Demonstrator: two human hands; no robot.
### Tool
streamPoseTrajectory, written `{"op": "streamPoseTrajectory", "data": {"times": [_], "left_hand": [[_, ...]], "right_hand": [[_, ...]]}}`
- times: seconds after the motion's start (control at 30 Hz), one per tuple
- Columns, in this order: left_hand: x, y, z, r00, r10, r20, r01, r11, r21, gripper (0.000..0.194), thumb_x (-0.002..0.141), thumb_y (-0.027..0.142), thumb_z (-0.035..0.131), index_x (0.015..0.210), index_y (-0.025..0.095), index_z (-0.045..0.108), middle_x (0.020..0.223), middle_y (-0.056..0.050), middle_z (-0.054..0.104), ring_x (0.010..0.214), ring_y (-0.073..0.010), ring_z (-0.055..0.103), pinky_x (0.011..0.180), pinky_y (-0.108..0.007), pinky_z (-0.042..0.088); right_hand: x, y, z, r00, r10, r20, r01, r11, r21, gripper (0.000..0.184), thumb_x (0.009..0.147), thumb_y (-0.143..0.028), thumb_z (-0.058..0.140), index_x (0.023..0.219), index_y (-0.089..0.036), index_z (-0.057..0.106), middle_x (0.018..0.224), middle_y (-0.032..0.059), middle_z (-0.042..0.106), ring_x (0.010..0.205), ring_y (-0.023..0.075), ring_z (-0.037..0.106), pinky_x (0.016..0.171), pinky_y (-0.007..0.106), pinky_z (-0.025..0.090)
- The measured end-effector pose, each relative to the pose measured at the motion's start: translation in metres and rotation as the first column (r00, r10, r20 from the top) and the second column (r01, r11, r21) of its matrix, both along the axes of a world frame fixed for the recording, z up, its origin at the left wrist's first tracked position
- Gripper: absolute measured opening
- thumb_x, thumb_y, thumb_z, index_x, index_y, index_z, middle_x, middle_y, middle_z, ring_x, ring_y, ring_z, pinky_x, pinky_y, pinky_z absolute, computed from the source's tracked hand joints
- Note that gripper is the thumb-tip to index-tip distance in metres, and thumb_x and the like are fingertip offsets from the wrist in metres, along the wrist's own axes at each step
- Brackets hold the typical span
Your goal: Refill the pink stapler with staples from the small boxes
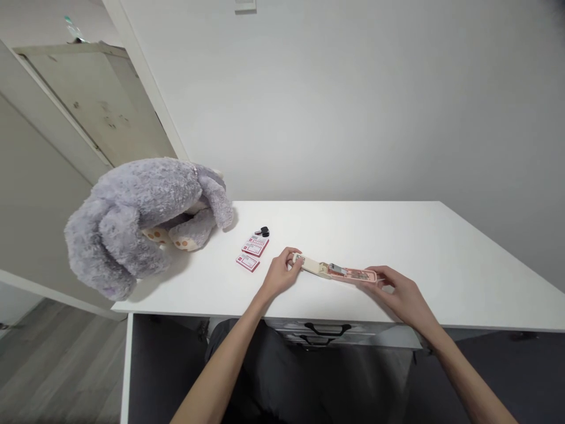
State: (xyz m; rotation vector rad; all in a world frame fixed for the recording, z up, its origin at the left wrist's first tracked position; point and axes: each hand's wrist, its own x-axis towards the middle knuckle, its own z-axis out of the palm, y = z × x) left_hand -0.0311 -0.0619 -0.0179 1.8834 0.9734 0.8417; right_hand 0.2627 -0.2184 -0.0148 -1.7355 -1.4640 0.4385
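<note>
A stapler (332, 270) is spread open into a long line above the white desk, its cream base to the left and its pink-lined top part to the right. Metal parts show inside the pink half. My left hand (282, 272) grips the cream end, near a small metal plate, between thumb and fingers. At the other end, my right hand (397, 292) holds the pink half with fingers curled around its tip. Left of my left hand lie small white-and-red boxes (256, 245), one box (248, 262) slightly apart. Just behind them rests a small black object (264, 231), perhaps a staple remover.
A large grey-purple plush toy (150, 188) sits on the left side of the white desk (353, 227). A pale wall (331, 118) rises behind the desk. Below the front edge are drawers with black handles (327, 329). A worn cabinet (97, 106) stands at far left.
</note>
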Motion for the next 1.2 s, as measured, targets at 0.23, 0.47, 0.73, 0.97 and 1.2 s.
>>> {"op": "streamPoseTrajectory", "data": {"times": [0.23,0.47,0.73,0.97,1.2], "left_hand": [[-0.002,-0.001,0.002,0.990,-0.102,-0.095,0.103,0.995,0.008,0.042,0.088,0.049,0.076,0.121,0.023,0.073,0.083,0.001,0.070,0.080,-0.0184,0.065,0.073,-0.028,0.046],[-0.002,0.001,-0.002,0.988,-0.122,-0.092,0.123,0.992,0.004,0.044,0.081,0.048,0.084,0.118,0.024,0.076,0.084,0.000,0.073,0.078,-0.0186,0.065,0.072,-0.027,0.045],[-0.002,0.003,-0.005,0.982,-0.147,-0.117,0.159,0.982,0.101,0.046,0.075,0.054,0.091,0.108,0.024,0.079,0.092,-0.002,0.072,0.085,-0.0207,0.063,0.078,-0.031,0.045],[-0.002,0.004,-0.009,0.965,-0.179,-0.191,0.217,0.955,0.201,0.044,0.080,0.062,0.085,0.101,0.024,0.080,0.106,-0.007,0.069,0.100,-0.0257,0.062,0.087,-0.036,0.046],[-0.001,0.004,-0.012,0.955,-0.168,-0.246,0.229,0.942,0.245,0.038,0.089,0.055,0.079,0.108,0.023,0.077,0.114,-0.009,0.067,0.107,-0.0274,0.062,0.092,-0.039,0.049]], "right_hand": [[-0.029,0.022,0.030,0.987,0.000,-0.162,0.012,0.997,0.075,0.050,0.090,-0.065,0.072,0.118,-0.023,0.071,0.117,0.0111,0.081,0.092,0.0283,0.076,0.088,0.042,0.059],[-0.054,0.047,0.036,0.996,0.057,-0.075,-0.048,0.992,0.119,0.047,0.093,-0.063,0.068,0.115,-0.022,0.074,0.103,0.0080,0.079,0.087,0.0252,0.070,0.083,0.039,0.057],[-0.075,0.055,0.029,0.983,0.169,0.069,-0.177,0.973,0.149,0.043,0.100,-0.063,0.061,0.117,-0.026,0.075,0.098,0.0080,0.075,0.086,0.0267,0.064,0.081,0.041,0.053],[-0.094,0.059,0.014,0.971,0.211,0.111,-0.221,0.971,0.092,0.041,0.100,-0.063,0.062,0.119,-0.029,0.078,0.101,0.0091,0.076,0.102,0.0320,0.065,0.089,0.046,0.054],[-0.087,0.051,0.006,0.943,0.327,0.059,-0.327,0.945,-0.011,0.053,0.107,-0.052,0.052,0.157,-0.032,0.054,0.144,0.0079,0.070,0.126,0.0297,0.069,0.104,0.044,0.056]]}}
